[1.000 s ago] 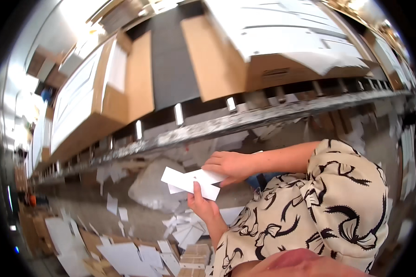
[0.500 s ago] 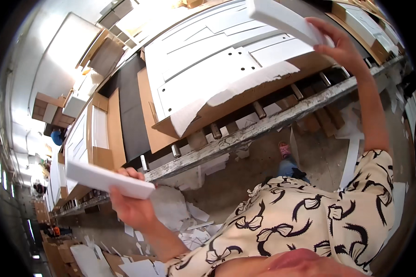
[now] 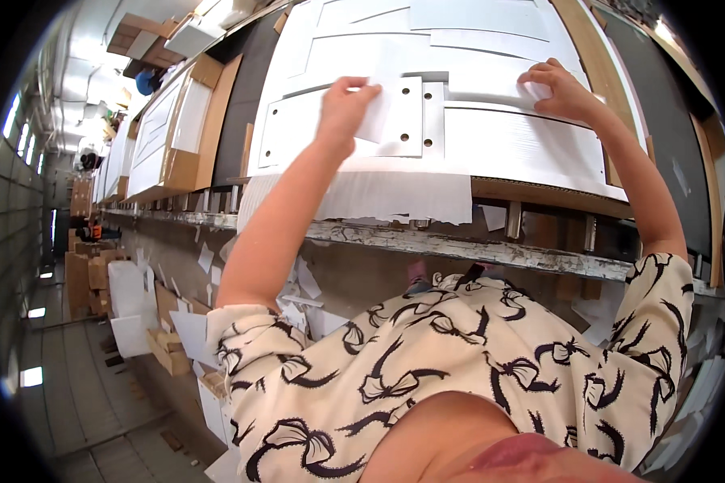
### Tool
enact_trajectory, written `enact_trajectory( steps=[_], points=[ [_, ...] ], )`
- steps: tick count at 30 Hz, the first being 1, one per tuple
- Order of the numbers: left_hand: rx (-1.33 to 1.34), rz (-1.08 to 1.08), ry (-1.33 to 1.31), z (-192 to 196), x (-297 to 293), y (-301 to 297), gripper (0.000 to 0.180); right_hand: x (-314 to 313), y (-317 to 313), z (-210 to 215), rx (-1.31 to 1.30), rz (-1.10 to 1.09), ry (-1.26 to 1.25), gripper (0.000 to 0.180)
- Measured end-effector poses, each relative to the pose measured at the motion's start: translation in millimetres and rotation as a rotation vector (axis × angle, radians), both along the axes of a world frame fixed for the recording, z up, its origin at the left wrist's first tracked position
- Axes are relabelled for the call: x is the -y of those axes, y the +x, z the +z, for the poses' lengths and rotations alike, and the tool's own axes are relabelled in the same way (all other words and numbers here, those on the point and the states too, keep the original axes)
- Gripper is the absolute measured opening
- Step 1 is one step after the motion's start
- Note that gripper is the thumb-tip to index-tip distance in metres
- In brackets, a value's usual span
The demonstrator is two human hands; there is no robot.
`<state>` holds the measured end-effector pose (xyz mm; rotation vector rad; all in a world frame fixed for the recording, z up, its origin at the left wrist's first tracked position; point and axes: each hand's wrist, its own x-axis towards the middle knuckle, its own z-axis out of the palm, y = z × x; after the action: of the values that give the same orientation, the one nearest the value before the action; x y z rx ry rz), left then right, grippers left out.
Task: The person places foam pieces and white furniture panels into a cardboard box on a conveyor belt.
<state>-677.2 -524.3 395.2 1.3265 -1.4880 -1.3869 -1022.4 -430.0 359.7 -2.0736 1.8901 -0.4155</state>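
My left hand pinches a white foam strip, held tilted over a white panel with dark round holes. The strip's outline is pale and blurred against the panels. To the right, my right hand has its fingers curled on the end of another white foam strip, which lies among the white boards. Beneath both hands is an open cardboard box packed with white panels. A thin white foam sheet hangs over its near edge.
The box rests on a roller conveyor with a worn metal rail. Further boxes of white panels stand along the line to the left. Scraps and cardboard pieces litter the floor at lower left. A person in orange is far left.
Both hands have come in over the box. The left has swung up and right with its strip; the right has lowered its strip onto the panels. My view has turned with them.
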Motion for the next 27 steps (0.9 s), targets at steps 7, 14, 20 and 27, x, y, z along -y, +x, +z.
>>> enact_trajectory(
  steps=[7,14,20,27],
  points=[
    [0.313,-0.115,0.125,-46,-12,-42,0.029,-9,-2,-20,-0.058,0.11,0.056,0.032],
    [0.69,-0.328,-0.337,-65,-2,-35,0.035,-11,13,-20,-0.121,0.078,0.098,0.034],
    [0.645,-0.445,-0.305,-65,5,-34,0.029,-8,15,-14,-0.123,0.048,0.054,0.036],
    [0.854,-0.598,-0.775,-69,6,-29,0.03,-14,17,-15,-0.042,-0.018,0.253,0.047]
  ],
)
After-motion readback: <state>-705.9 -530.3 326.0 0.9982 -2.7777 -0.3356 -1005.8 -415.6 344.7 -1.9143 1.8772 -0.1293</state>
